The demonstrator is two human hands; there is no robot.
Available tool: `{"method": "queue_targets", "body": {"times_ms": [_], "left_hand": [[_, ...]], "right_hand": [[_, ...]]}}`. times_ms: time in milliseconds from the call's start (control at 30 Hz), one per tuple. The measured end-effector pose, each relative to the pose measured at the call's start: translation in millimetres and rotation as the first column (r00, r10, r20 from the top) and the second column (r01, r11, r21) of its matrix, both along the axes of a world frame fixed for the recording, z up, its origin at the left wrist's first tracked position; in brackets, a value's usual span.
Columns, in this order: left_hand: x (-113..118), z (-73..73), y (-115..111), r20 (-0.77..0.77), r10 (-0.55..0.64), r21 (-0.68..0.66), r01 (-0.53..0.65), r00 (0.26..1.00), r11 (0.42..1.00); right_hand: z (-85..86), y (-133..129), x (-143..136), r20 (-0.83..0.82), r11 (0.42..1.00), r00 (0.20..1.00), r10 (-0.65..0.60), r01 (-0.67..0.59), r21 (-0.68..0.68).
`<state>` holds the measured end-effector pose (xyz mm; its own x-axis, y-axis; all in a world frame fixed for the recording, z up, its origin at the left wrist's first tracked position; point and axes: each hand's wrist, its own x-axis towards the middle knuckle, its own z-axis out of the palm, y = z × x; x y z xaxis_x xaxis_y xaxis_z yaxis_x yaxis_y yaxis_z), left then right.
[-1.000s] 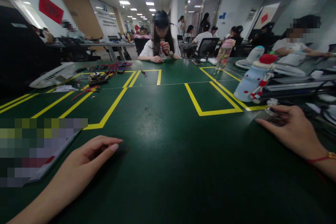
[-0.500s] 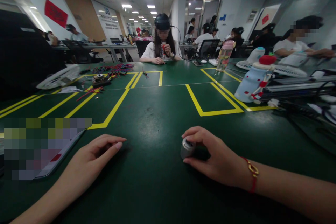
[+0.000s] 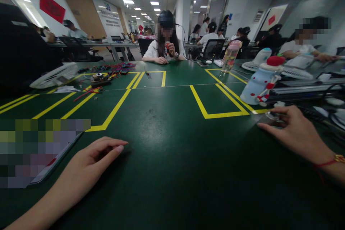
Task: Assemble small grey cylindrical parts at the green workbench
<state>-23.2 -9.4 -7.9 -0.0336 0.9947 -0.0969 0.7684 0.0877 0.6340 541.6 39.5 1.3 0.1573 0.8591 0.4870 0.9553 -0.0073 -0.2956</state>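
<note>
At the right, near the corner of a yellow tape line, my right hand (image 3: 299, 129) grips a small silver metal cylinder (image 3: 271, 116) between thumb and fingers. The cylinder is smeared by motion and partly covered by the fingers; I cannot tell whether it touches the table. My left hand (image 3: 99, 156) rests on the green table (image 3: 167, 172) at the left with nothing in it. Its fingers are loosely stretched, and the thumb lies a little apart below the index finger. A flat, pixelated sheet or device (image 3: 43, 151) lies beside the left wrist.
A light blue bottle (image 3: 254, 86) with a red top stands beyond my right hand, near metal rails (image 3: 302, 90) and cables. A clear bottle (image 3: 230, 59) stands farther back. Wires (image 3: 118, 70) and a white fan (image 3: 55, 74) lie at far left. A person (image 3: 165, 43) sits opposite.
My right hand has carried the silver cylinder from the middle of the table to the far right and slightly away from me. My left hand has stayed nearly still. The view shifted slightly.
</note>
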Motion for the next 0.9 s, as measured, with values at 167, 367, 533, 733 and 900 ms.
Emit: {"method": "queue_targets", "body": {"times_ms": [167,367,533,733,900], "left_hand": [[-3,-0.9,-2,0.009,0.005,0.01,-0.005,1.0,1.0],[-3,-1.8,-2,0.034,-0.006,0.004,0.006,0.999,1.0],[-3,-1.2,-3,0.051,-0.007,0.006,0.006,0.999,1.0],[0,1.6,-2,0.041,-0.007,0.002,0.007,0.999,1.0],[1,2.0,-1,0.023,-0.02,0.043,0.019,1.0,0.999]], "right_hand": [[-1.0,1,5,-0.014,0.999,0.999,-0.051,0.051,-0.007],[8.5,2,-4,-0.08,0.99,0.995,-0.055,0.064,0.123],[16.6,-3,-1,-0.122,0.985,0.98,-0.155,0.163,0.054],[21.1,-5,2,-0.138,0.979,0.97,-0.202,0.205,0.013],[20.6,-2,1,-0.159,0.978,0.967,-0.199,0.206,0.033]]}}
